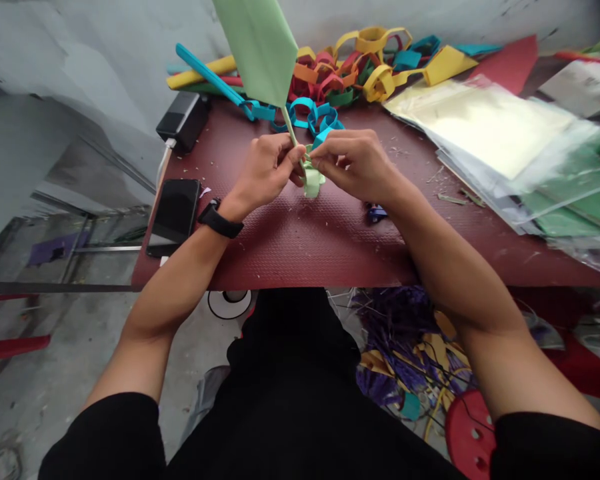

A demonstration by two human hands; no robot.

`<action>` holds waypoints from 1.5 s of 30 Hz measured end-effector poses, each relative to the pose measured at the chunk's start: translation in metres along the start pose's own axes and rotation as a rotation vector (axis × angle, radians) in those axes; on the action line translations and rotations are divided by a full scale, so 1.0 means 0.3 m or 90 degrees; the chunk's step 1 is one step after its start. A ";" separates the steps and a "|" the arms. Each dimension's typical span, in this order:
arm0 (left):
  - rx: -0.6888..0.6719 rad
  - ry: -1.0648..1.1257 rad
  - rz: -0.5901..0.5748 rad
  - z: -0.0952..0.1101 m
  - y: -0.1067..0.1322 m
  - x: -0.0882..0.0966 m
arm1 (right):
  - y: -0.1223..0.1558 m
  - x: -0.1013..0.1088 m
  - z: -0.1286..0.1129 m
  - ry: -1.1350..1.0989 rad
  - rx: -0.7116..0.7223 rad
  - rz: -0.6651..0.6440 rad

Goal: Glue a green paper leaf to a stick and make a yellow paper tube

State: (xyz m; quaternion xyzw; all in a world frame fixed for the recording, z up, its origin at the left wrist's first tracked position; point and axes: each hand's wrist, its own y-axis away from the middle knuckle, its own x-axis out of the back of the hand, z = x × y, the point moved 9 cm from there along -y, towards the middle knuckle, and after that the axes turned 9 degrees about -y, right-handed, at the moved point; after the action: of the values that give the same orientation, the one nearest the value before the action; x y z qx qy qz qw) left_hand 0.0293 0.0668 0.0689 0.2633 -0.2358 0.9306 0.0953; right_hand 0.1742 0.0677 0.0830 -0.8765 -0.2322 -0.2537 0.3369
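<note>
Over the middle of the dark red textured tabletop (300, 247), I have both hands raised just above the surface and brought together. My left hand (267, 170), with a black wristwatch (219, 219) on its wrist, pinches the light green paper strip (263, 47) between thumb and fingertips where the strip narrows. From that pinch the strip rises toward the camera and widens into a broad band that runs out of the top of the view. My right hand (353, 163) meets the left fingertip to fingertip, and its thumb and forefinger are pressed together on the small light green paper loop (313, 180) that hangs just below both hands. I think the loop is the curled lower end of the same strip, though the fingers hide the join.

Just behind my hands lies a chain of linked blue paper rings (310, 117), and it runs back into a heap of yellow, orange, red and green paper rings (360, 67) near the wall. A black smartphone (175, 213) lies flat at the table's left edge, with a black power adapter (183, 120) behind it. On the right, a stack of clear plastic sleeves holding coloured sheets (505, 140) covers the table. A small dark blue object (377, 213) sits on the table beneath my right wrist; I cannot make out what it is. Paper scraps dot the surface.
</note>
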 end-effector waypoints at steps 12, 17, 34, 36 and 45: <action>0.016 0.030 -0.035 -0.035 0.004 -0.040 | 0.037 -0.072 -0.060 0.204 0.173 -0.153; 0.029 0.035 -0.002 -0.054 0.002 -0.030 | 0.047 -0.091 -0.045 0.242 0.170 -0.115; 0.076 0.131 -0.051 -0.053 0.002 -0.025 | 0.028 -0.001 -0.030 0.074 0.071 0.010; 0.071 0.135 -0.011 -0.073 -0.002 -0.006 | 0.030 -0.005 -0.024 0.060 0.050 0.034; 0.057 0.102 0.011 -0.078 -0.007 0.004 | 0.047 -0.073 -0.057 0.206 0.125 0.056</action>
State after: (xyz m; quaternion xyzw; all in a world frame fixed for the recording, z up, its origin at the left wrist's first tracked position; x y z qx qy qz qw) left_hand 0.0184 0.0800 0.0529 0.1898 -0.1877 0.9591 0.0938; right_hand 0.1605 0.0410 0.0742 -0.7965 -0.1601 -0.3524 0.4645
